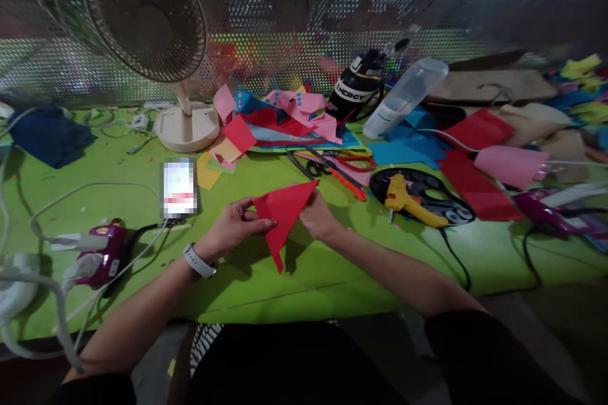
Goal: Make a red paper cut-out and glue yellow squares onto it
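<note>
A folded piece of red paper (285, 210), roughly triangular, is held up between my hands over the near middle of the green table. My left hand (240, 224) pinches its left side, the thumb lying across the front and the fingers behind. At its upper right edge my right hand (317, 214) is closed on the paper, with most of its fingers hidden. The paper's narrow lower tip points down towards me. To the right lie a yellow glue gun (403, 199) on a black holder and an orange-handled cutter (350, 185).
A fan (187, 126) stands at the back left, with a lit phone (178, 188) in front. Coloured paper scraps (294, 117), a black bottle (357, 88) and a clear bottle (403, 98) line the back. Purple power adapters (105, 253) with trailing cables lie left and right.
</note>
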A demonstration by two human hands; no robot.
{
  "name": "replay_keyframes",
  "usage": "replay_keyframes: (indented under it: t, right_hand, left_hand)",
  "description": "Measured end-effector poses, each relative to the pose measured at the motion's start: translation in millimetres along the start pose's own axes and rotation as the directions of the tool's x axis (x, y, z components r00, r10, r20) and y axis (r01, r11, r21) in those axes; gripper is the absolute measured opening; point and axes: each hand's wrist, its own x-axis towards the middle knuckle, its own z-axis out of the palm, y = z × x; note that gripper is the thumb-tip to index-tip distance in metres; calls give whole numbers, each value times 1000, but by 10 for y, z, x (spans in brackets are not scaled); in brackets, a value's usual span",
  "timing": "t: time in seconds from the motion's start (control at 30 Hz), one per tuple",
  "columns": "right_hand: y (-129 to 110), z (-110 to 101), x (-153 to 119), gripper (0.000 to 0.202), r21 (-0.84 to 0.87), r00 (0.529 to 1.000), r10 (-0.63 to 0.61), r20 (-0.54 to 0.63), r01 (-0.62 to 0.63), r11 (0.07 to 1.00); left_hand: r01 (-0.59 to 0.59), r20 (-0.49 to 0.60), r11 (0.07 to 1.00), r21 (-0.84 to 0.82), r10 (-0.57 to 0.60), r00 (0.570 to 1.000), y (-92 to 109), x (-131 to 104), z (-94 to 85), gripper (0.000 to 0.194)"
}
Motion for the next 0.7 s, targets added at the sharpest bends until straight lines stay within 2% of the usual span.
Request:
replay_keyframes:
  t: [0.1,0.17,0.3,0.43,0.47,0.5,0.57,0.6,0.63,0.7]
  right_hand:
    - [-147,-74,69,30,-66,981,-48,-188,36,997]
    - [-254,-128,85,32,-94,972,-36,-230,15,995]
    - [-419,-164,9,26,-47,991,129,-22,-130,990]
    - [-487,-155,-57,21,19,952,217,214,-226,974]
    - [-488,-161,-57,21,45,918,240,316,-268,962]
    - [-484,-171,-52,24,62,862,264,432,-320,945]
    - [-459,-201,-37,34,61,703,299,645,-437,897]
    - [-441,-216,-31,38,55,633,305,711,-483,874]
    - [-421,-229,-27,40,53,582,305,754,-517,855]
    - [-378,-245,-28,40,63,523,300,798,-568,821]
  left_hand:
    - [-51,-55,999,3,51,997,9,14,-40,58]
    - [-83,-72,996,-22,81,994,20,27,-70,60]
    - [-109,-79,992,-61,104,991,49,46,-99,54]
    - [-111,-75,992,-52,107,991,51,45,-97,53]
    - [-109,-69,993,-41,106,992,45,42,-98,55]
    - [-104,-63,994,-29,102,993,38,38,-99,59]
    - [-87,-50,996,-4,86,995,26,27,-104,69]
    - [-79,-41,997,9,79,996,23,20,-106,75]
    - [-77,-32,997,22,78,996,24,13,-109,79]
    - [-85,-4,995,58,86,996,35,-2,-116,83]
